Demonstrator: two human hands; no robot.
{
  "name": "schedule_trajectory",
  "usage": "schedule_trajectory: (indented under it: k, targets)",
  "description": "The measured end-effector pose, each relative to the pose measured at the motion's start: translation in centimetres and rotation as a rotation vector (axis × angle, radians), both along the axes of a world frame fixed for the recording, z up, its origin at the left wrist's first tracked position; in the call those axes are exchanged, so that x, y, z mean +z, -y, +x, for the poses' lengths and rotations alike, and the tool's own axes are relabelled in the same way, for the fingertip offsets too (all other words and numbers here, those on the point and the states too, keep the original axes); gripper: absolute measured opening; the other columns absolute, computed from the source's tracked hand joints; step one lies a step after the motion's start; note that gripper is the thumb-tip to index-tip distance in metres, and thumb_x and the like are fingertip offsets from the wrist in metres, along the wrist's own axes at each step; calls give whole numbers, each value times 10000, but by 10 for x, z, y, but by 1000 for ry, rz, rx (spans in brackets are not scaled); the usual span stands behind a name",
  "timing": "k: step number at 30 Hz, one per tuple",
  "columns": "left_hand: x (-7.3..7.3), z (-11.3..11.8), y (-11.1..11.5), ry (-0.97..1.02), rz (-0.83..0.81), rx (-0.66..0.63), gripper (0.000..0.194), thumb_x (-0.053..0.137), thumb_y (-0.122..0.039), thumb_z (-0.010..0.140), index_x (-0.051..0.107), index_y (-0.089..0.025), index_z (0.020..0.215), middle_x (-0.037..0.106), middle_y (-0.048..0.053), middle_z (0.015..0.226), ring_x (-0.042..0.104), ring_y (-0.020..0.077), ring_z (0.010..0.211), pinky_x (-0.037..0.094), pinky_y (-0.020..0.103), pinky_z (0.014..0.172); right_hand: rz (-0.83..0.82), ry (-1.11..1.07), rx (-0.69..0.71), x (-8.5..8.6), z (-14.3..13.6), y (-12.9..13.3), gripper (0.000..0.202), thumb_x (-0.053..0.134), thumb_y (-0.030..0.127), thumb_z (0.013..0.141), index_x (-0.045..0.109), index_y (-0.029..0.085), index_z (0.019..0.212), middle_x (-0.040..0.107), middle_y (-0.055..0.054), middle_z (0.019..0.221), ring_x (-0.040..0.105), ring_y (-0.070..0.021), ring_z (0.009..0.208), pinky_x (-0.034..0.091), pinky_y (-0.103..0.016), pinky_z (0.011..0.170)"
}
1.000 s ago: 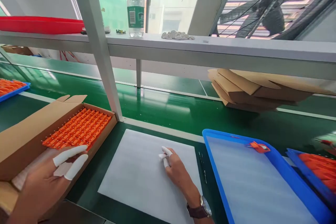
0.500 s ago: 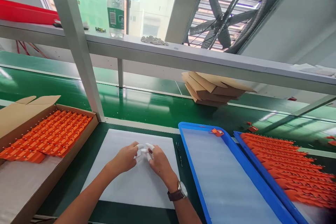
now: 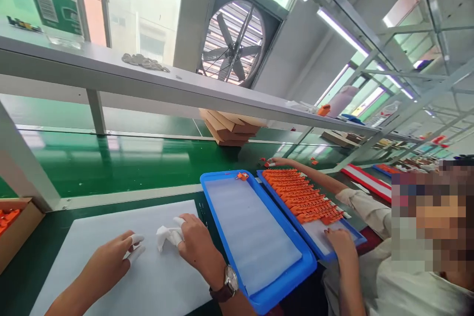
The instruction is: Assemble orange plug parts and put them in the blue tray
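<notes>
My left hand (image 3: 111,259) is over the white sheet (image 3: 122,294), white covers on its fingertips, thumb and forefinger apart with nothing between them. My right hand (image 3: 198,244), with white fingertip covers and a watch (image 3: 225,281) on the wrist, pinches a crumpled white tissue (image 3: 163,237) that hangs toward the left hand. Just right of the sheet lies a long blue tray (image 3: 244,232) lined with pale film, one small orange part (image 3: 242,177) at its far end.
A second blue tray (image 3: 324,252) holds rows of orange parts (image 3: 301,195). A co-worker (image 3: 370,212) at the right has one hand by it and the other reaching beyond. A cardboard box (image 3: 22,237) stands left; folded cardboard (image 3: 231,128) lies behind under the shelf (image 3: 185,86).
The view has swung to the right, bringing the co-worker into sight. My hands have drawn apart, and the white tissue now shows in my right hand.
</notes>
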State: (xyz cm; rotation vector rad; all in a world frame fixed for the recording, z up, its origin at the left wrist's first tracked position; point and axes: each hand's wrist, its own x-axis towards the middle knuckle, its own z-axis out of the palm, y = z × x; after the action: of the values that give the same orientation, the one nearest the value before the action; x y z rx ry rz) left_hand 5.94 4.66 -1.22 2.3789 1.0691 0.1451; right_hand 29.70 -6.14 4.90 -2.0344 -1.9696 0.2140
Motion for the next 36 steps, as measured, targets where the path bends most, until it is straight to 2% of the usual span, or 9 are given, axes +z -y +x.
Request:
schedule_trajectory:
  k: [4,9,14,21,24,28,30,34,36]
  targets:
    - [-10,-1,-1,-29,-26,-20,462,444,-20,688,676,-240,1021,670,37,1230,689,210,994,505,281,780,-35,-8,-15,7,8,1,454,531,32,718,659,166,1133,656,-105,1233,594,-262,1142,485,-375,1040]
    - [-8,4,2,71,-30,9,449,437,-32,713,685,-225,1033,683,52,1175,664,208,936,514,305,786,-54,-47,17,-16,-2,-12,441,545,25,746,650,143,1157,652,-124,1215,588,-268,1122,497,-391,1002]
    - [-11,7,7,341,-84,74,472,474,-120,812,642,-252,1232,704,57,1084,640,206,842,536,325,763,-6,-164,106,-34,-24,-28,338,516,8,806,676,188,1043,673,-71,990,596,-230,937,519,-365,865]
    - [5,14,14,646,-327,194,285,556,-273,911,733,-270,1134,752,31,975,652,210,837,533,314,774,73,-530,200,-20,-37,-31,475,532,7,827,679,274,1191,663,-40,1024,605,-218,965,532,-336,838]
    - [11,14,13,790,-442,344,297,539,-371,952,737,-230,1123,763,56,971,667,214,817,550,328,765,72,-582,179,-13,-38,-29,468,547,35,844,684,291,1211,662,-35,1024,611,-211,946,535,-321,802]
    - [14,7,4,944,-472,529,359,529,-457,970,722,-179,1088,758,90,984,685,225,838,572,366,795,83,-650,105,-6,-36,-26,368,524,121,927,702,280,1207,677,-45,1048,623,-194,916,538,-306,791]
    - [15,5,2,930,-492,467,372,534,-464,972,718,-181,1128,751,99,1032,689,236,896,571,379,826,75,-701,60,-5,-36,-25,339,524,176,955,699,276,1228,691,-48,1051,631,-192,909,543,-303,788]
    - [20,10,11,868,-626,171,417,608,-390,938,633,-239,1326,718,89,1175,672,235,954,572,404,872,18,-803,9,-8,-37,-21,367,556,224,941,679,270,1285,728,-49,1060,657,-206,927,559,-311,781]
    - [26,15,16,843,-673,84,440,644,-345,912,620,-244,1339,709,86,1175,657,230,948,580,394,842,-17,-835,6,-11,-35,-18,403,547,198,920,681,266,1294,740,-51,1082,669,-218,950,569,-324,790]
